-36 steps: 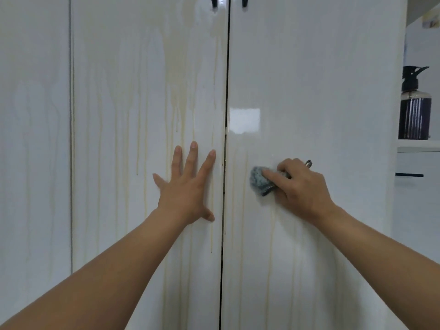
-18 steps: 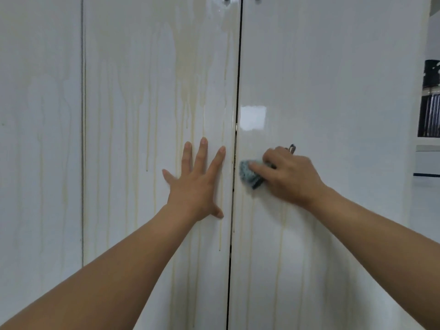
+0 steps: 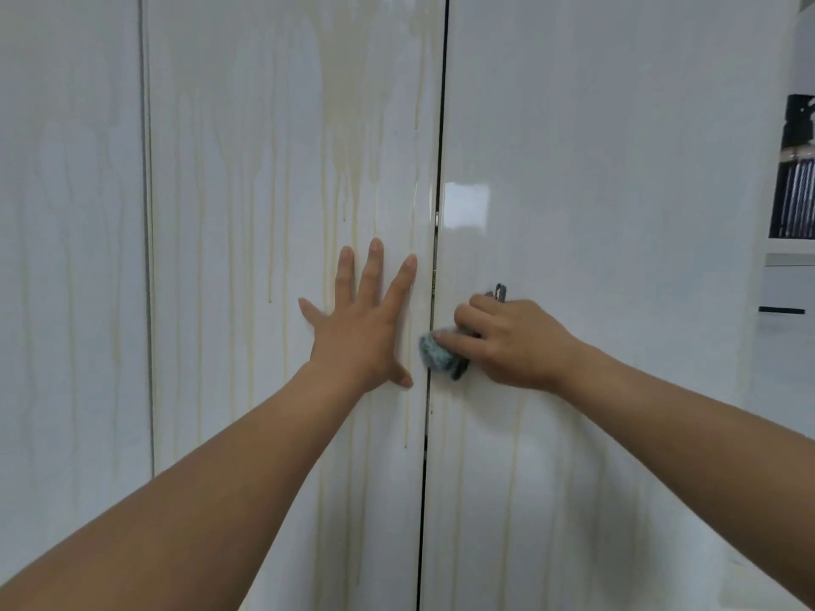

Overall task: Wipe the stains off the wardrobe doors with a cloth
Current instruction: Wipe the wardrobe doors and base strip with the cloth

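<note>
Wiping is under way, I'd judge. The right hand (image 3: 516, 341) grips a bunched grey-blue cloth (image 3: 439, 352) at its fingertips and presses it against the right door (image 3: 595, 169). Just left of it, the left hand (image 3: 361, 332) lies flat, fingers spread, on the left door (image 3: 264, 169). Yellowish drips (image 3: 339, 125) run above and below both hands, so the next move probably calls for firm strokes along them.

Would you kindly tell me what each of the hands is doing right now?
Left hand: open, fingers spread, flat against the left wardrobe door.
Right hand: closed round the cloth, pressing it on the right wardrobe door.
</note>
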Tool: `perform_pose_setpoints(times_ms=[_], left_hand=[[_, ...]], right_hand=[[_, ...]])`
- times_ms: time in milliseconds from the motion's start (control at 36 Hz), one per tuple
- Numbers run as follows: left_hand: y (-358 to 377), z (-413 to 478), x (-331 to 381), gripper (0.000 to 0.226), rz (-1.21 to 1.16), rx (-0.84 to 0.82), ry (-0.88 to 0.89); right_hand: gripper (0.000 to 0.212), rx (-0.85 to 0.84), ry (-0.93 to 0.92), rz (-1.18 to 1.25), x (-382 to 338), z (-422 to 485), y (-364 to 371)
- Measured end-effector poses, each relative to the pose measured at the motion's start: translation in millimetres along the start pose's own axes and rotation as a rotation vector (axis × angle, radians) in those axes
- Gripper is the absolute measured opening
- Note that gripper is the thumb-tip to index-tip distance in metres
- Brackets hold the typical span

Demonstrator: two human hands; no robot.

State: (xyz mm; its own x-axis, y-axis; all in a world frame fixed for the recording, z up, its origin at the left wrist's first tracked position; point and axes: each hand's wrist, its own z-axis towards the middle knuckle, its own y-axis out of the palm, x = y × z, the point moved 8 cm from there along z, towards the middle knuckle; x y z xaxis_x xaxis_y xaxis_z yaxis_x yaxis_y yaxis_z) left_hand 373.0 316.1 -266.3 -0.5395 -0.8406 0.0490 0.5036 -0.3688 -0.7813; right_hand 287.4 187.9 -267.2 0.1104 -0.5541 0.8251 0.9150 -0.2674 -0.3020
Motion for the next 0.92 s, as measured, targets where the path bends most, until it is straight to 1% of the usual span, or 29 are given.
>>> perform_pose_setpoints(times_ms=[28,56,83,139,194,222,250,278,306,333,417,444,472,500,528,556,611,667,694,722,750,778,861,917], left_hand=[[0,0,0,0.157,0.000,-0.001,0.001],[0,0,0,0.157,-0.001,-0.002,0.002],[0,-1,0,0.157,-0.003,-0.003,0.004],[-1,-2,-1,0.157,-0.003,-0.001,0.005],[-1,-2,-1,0.158,-0.003,0.001,0.003],[-1,-2,-1,0.158,-0.005,0.001,0.003],[-1,-2,-1,0.158,-0.006,0.003,0.002],[-2,-2,-1,0.158,-0.005,0.005,0.000],[-2,-2,-1,0.158,-0.004,0.003,0.000],[-2,-1,-2,0.157,-0.004,0.001,0.001],[-2,-1,0,0.157,-0.009,0.000,0.001],[-1,-1,0,0.157,-0.010,0.003,0.001],[-1,-1,0,0.157,-0.012,0.004,0.002],[0,-1,0,0.157,-0.016,0.005,0.003],[0,-1,0,0.158,-0.018,0.005,0.003],[0,-1,-1,0.158,-0.019,0.008,0.003],[0,-2,-2,0.158,-0.016,0.011,0.001],[-1,-3,-1,0.157,-0.016,0.012,0.003],[-1,-3,-1,0.157,-0.016,0.012,0.005],[-1,-3,-1,0.157,-0.017,0.011,0.007],[-1,-3,-1,0.157,-0.015,0.012,0.006],[-2,-3,-1,0.158,-0.013,0.011,0.006],[-2,-3,-1,0.158,-0.009,0.006,0.002],[-2,-3,0,0.158,-0.008,0.008,0.002]], right_hand=[[0.032,0.001,0.021,-0.022,9,2,-2],[0.031,0.022,0.085,-0.041,22,6,-7],[0.030,0.059,0.190,-0.049,38,11,-13],[0.031,0.151,0.497,-0.014,71,14,-28],[0.036,0.241,0.799,0.078,93,4,-34],[0.038,0.282,0.902,0.115,95,-2,-34],[0.039,0.308,0.945,0.131,89,-5,-32],[0.039,0.306,0.915,0.130,77,-4,-28],[0.038,0.278,0.823,0.113,61,-1,-22],[0.037,0.232,0.686,0.091,42,2,-14],[0.034,0.064,0.192,0.036,-11,-1,8],[0.035,0.021,0.075,0.021,-18,-5,11],[0.035,-0.007,0.014,0.010,-18,-7,11],[0.035,-0.009,0.020,-0.001,-10,-8,8],[0.034,0.025,0.092,-0.018,4,-7,1],[0.034,0.083,0.225,-0.032,25,-7,-8],[0.035,0.207,0.569,-0.025,69,-15,-28],[0.036,0.280,0.868,0.005,98,-33,-39],[0.038,0.300,0.969,0.020,103,-40,-39],[0.039,0.314,1.018,0.026,102,-46,-38],[0.039,0.316,1.009,0.021,95,-48,-34],[0.040,0.300,0.947,0.011,82,-47,-28],[0.043,0.193,0.600,0.015,32,-41,-9],[0.040,0.117,0.372,0.004,9,-42,-1]])
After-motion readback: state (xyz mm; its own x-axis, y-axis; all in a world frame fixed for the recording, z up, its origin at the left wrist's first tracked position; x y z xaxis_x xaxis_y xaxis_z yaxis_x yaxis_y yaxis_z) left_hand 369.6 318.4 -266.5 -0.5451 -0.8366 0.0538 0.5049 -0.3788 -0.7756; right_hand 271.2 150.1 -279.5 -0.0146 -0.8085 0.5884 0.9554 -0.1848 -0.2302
